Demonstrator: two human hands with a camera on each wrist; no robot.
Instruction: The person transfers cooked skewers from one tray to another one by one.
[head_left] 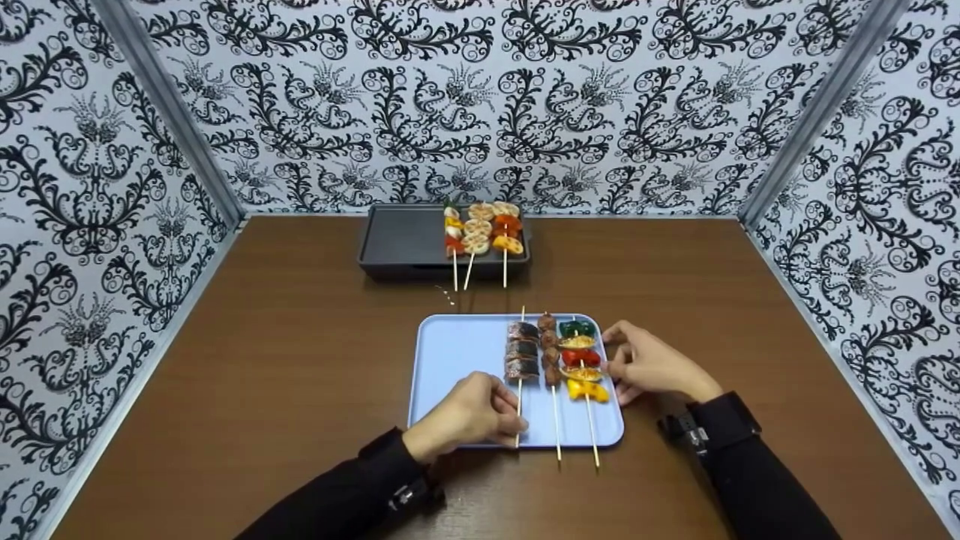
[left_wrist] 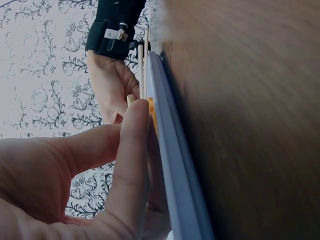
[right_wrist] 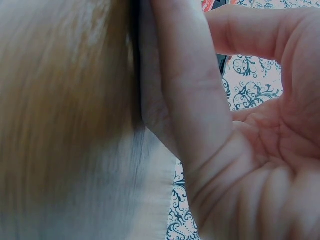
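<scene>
In the head view, a light-blue tray (head_left: 457,352) carries three skewers. My left hand (head_left: 472,411) pinches the lower stick of the fish skewer (head_left: 522,351) between thumb and fingertips, low over the tray's front rim. That stick's end (left_wrist: 130,99) pokes out by the fingertips in the left wrist view. Beside it lie a brown meat skewer (head_left: 550,352) and a vegetable skewer (head_left: 582,360) with green, red and yellow pieces. My right hand (head_left: 652,361) grips the tray's right rim with bent fingers; its close-up in the right wrist view hides the tray.
A dark grill plate (head_left: 401,234) stands farther back on the brown table (head_left: 300,337). Three skewers lie on its right part: a mixed one (head_left: 453,231), one of pale round slices (head_left: 478,229) and another mixed one (head_left: 507,225). Patterned walls (head_left: 480,97) enclose the table's back and sides.
</scene>
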